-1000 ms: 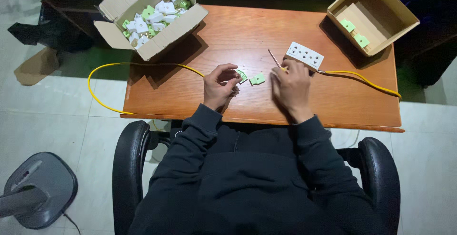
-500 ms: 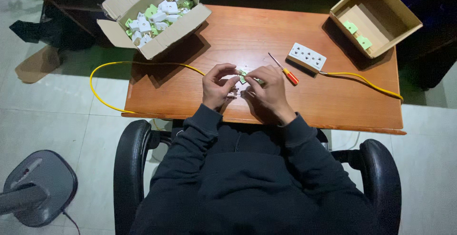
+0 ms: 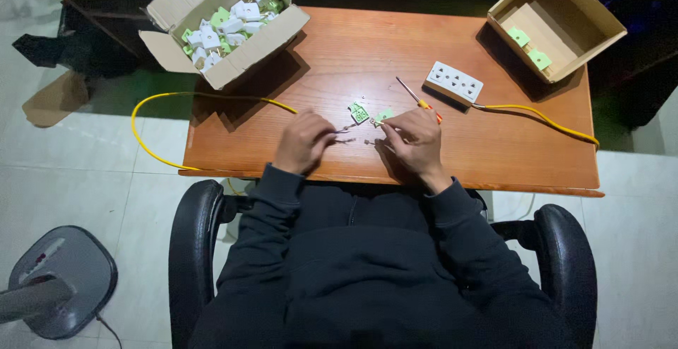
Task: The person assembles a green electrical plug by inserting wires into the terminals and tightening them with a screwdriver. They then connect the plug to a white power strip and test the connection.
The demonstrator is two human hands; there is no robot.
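Black padded office chair [image 3: 194,250] nearest the camera, person in a dark sweatshirt seated at it; grey fan base [image 3: 60,289] on white floor tiles at the lower left. Orange-brown wooden table [image 3: 494,158] past that. Left hand [image 3: 302,140] closed, pinching the stripped end of a yellow cable [image 3: 152,152] that loops off the table's left edge and back. Right hand [image 3: 417,137] curled, fingertips pinched on a small part near the wire ends; what it is, too small to tell. Two small green plug pieces [image 3: 367,114] lie on the wood just beyond the hands, between them. Screwdriver [image 3: 417,99] with orange handle sits just past the right hand, next to a white multi-socket strip [image 3: 454,82] with another yellow lead running right. Far left corner: open cardboard box [image 3: 233,45] full of white and green plug parts, overhanging the edge. Far right: second cardboard box [image 3: 565,38], a few green pieces inside. Dark room beyond.
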